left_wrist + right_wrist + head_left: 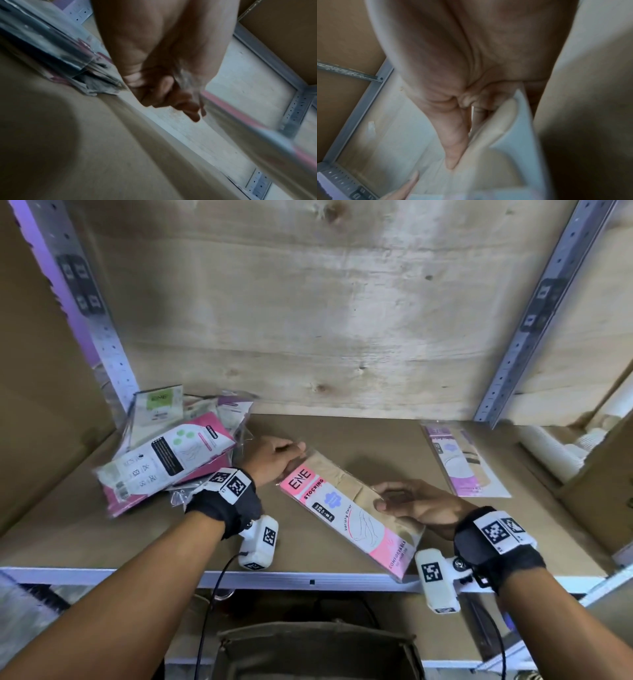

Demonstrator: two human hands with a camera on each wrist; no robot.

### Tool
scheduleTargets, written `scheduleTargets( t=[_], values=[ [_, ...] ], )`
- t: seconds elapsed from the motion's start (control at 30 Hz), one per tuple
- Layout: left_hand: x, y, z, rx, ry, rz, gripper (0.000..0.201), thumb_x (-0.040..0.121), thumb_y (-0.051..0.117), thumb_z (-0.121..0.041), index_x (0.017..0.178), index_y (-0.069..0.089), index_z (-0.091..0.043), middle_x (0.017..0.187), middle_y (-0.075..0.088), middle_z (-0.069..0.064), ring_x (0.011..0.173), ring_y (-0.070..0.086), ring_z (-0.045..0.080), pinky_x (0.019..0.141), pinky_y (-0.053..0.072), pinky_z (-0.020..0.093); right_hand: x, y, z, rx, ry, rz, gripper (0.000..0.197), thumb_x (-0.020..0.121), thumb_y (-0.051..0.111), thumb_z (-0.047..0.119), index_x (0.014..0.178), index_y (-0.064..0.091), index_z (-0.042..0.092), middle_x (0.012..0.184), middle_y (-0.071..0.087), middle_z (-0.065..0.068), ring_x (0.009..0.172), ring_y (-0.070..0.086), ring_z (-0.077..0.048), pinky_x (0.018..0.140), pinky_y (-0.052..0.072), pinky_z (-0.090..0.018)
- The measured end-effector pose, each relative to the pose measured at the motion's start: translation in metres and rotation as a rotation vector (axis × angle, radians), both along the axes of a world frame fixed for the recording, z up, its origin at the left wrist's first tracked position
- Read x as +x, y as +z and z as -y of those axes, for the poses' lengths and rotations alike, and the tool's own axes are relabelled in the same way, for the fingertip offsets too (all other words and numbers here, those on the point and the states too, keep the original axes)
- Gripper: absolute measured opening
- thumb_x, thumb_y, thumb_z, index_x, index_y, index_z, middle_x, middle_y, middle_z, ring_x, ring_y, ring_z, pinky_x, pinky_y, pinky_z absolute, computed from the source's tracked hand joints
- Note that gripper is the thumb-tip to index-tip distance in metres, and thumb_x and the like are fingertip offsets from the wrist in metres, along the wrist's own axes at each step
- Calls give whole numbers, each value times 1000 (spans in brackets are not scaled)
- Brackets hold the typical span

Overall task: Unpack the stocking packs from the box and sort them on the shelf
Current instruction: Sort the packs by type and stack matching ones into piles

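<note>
A pink-and-beige stocking pack (346,508) lies slanted over the middle of the shelf board (342,436), held at both ends. My left hand (277,457) grips its far top edge; in the left wrist view my left hand's fingers (164,89) curl round the clear wrapper, blurred. My right hand (407,503) pinches the pack's right side, thumb on top; the right wrist view shows the pack (503,135) against my right palm (453,81). A loose pile of packs (168,450) sits at the left, beside my left hand. A purple pack (462,463) lies flat at the right.
The shelf's metal uprights (102,337) stand at the back left and back right. Plywood forms the rear wall. White rolls (555,453) lie in a cardboard box on the right. A dark box or bag (315,648) sits below the shelf's front edge (308,580).
</note>
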State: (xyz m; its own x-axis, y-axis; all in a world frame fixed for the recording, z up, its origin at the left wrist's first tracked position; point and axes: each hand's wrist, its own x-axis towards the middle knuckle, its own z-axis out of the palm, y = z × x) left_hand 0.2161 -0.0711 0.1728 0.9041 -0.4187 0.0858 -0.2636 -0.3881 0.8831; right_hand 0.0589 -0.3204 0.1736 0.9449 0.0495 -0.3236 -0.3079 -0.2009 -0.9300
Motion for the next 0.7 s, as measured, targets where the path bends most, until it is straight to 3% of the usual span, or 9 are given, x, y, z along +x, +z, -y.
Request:
scheduleTargets(
  t=[0.03, 0.1, 0.2, 0.3, 0.37, 0.43, 0.5, 0.57, 0.7],
  values=[
    [0, 0, 0, 16, -3, 34, 37, 98, 55, -38, 67, 60, -18, 44, 58, -9, 37, 51, -1, 39, 37, 9, -1, 0, 0, 10, -8, 8, 42, 89, 60, -5, 130, 53, -6, 128, 59, -31, 112, 58, -36, 108, 35, -57],
    [-1, 2, -2, 94, 10, 124, 50, 100, 45, -49, 61, 54, -19, 44, 53, -7, 36, 47, -1, 42, 36, 10, -2, -1, -3, 37, -13, 30, 43, 88, 59, -7, 130, 51, -9, 126, 56, -34, 108, 51, -36, 102, 34, -58],
    [2, 5, -5, 198, 14, 191, 57, 100, 35, -56, 58, 47, -20, 48, 50, -5, 42, 48, 8, 53, 38, 23, -5, 3, -6, 23, 13, 78, 42, 88, 59, -4, 129, 51, -8, 108, 52, -40, 90, 43, -35, 72, 36, -44],
    [3, 7, -7, 193, -19, 91, 58, 99, 33, -59, 56, 44, -21, 43, 48, -6, 39, 48, 7, 55, 38, 24, -7, 8, -5, -81, 68, 124, 40, 90, 61, 8, 128, 54, -2, 79, 52, -22, 46, 43, -16, 40, 32, -24],
    [3, 7, -9, 136, -31, -10, 59, 98, 38, -59, 53, 43, -21, 50, 55, 1, 48, 53, 13, 61, 43, 26, -6, 7, -4, -107, 75, 135, 35, 91, 62, 9, 124, 57, -1, 61, 54, -4, 39, 39, -8, 37, 30, -20],
    [1, 7, -11, 92, -52, -99, 58, 98, 41, -58, 53, 44, -22, 65, 59, 15, 55, 58, 19, 64, 47, 29, -7, 6, -5, -106, 69, 136, 28, 92, 62, 9, 119, 60, 2, 57, 55, 7, 39, 39, -8, 37, 30, -19],
    [-1, 7, -13, 58, -69, -146, 57, 98, 43, -56, 53, 44, -21, 58, 56, 11, 44, 54, 14, 50, 42, 20, -8, 6, -8, -114, 67, 144, 26, 91, 64, 11, 116, 62, 4, 60, 55, 1, 39, 39, -8, 37, 29, -20],
    [-3, 7, -16, 41, -69, -150, 55, 97, 45, -56, 56, 48, -19, 46, 51, 0, 37, 48, 9, 42, 36, 17, -9, 6, -9, -116, 68, 137, 36, 86, 67, 16, 118, 60, 2, 74, 55, -16, 38, 41, -7, 36, 30, -20],
    [-4, 11, -19, -71, -3, -170, 58, 92, 44, -66, 71, 67, -17, 51, 60, -5, 40, 47, 8, 44, 35, 19, -10, 8, -4, -66, 34, 98, 42, 82, 67, 17, 120, 60, -1, 92, 63, -21, 52, 49, -18, 42, 36, -23]
  ],
)
